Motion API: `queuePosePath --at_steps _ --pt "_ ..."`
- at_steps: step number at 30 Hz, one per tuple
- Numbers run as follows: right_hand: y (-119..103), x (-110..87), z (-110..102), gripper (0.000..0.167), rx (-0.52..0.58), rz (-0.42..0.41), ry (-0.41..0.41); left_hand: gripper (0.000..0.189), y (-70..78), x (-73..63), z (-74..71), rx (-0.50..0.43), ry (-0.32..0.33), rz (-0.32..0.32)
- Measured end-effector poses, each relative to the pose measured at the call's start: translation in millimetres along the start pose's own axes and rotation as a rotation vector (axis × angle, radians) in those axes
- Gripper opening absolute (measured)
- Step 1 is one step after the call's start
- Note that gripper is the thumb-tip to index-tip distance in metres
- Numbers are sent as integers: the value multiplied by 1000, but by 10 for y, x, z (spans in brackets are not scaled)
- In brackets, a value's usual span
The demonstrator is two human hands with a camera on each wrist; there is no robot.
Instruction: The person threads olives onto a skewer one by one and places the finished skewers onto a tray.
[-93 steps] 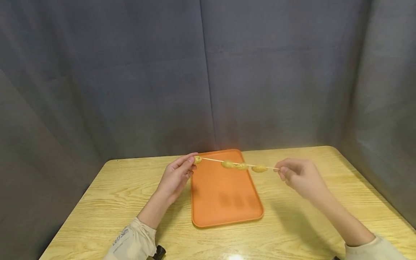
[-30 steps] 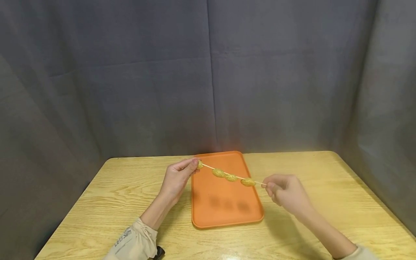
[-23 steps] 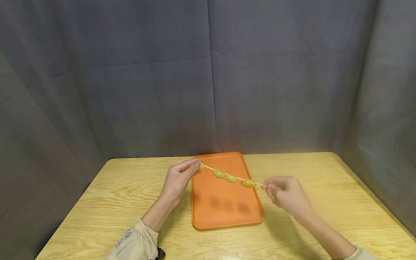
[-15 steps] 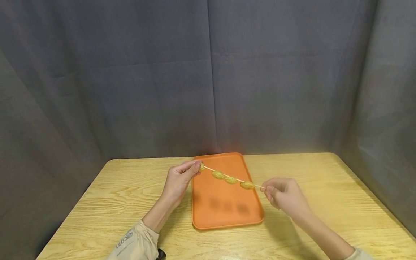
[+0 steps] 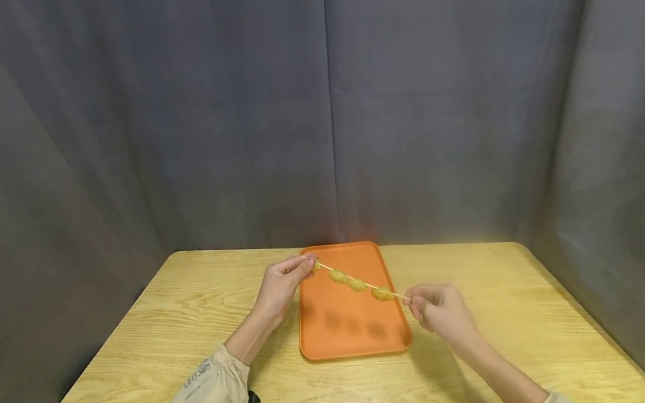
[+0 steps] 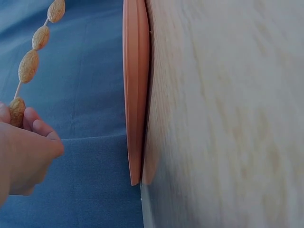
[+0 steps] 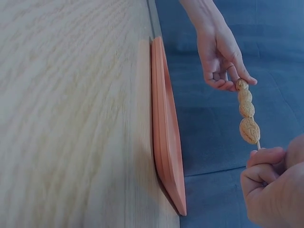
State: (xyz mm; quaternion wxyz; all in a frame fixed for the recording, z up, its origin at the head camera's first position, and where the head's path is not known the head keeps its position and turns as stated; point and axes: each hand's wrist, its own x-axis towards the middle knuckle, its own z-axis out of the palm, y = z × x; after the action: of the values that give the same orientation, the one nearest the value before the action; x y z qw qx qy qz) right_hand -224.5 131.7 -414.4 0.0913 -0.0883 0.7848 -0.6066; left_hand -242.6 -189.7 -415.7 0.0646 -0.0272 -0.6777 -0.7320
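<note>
A thin wooden skewer (image 5: 364,284) runs through several oval, wrinkled golden-brown food pieces (image 5: 337,276), held in the air over the orange tray (image 5: 347,350). My left hand (image 5: 280,286) pinches the piece at the skewer's left end between thumb and fingers; in the left wrist view that end piece (image 6: 17,112) shows between the fingertips. At the other end, my right hand (image 5: 443,314) pinches the bare stick. The skewer slopes down toward the right. Short gaps of stick separate some pieces. In the right wrist view the piece nearest my right hand (image 7: 249,130) looks largest.
The tray lies flat on a light wooden table (image 5: 201,313), near its back edge. Dark grey-blue cloth (image 5: 252,140) hangs behind the table and along both sides. Shadows of the pieces fall on the tray.
My right hand has come left and lower, so the skewer now tilts more. The gap between the left end piece and its neighbour has shrunk. Both hands keep their grips.
</note>
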Motion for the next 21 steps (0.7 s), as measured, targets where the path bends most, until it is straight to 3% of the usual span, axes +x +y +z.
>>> queuePosePath --at_steps 12,21 --pt "26 -8 44 23 0 6 28 35 -36 13 17 2 -5 0" --pt "8 -8 46 24 13 9 20 38 -48 -4 24 29 -34 -34"
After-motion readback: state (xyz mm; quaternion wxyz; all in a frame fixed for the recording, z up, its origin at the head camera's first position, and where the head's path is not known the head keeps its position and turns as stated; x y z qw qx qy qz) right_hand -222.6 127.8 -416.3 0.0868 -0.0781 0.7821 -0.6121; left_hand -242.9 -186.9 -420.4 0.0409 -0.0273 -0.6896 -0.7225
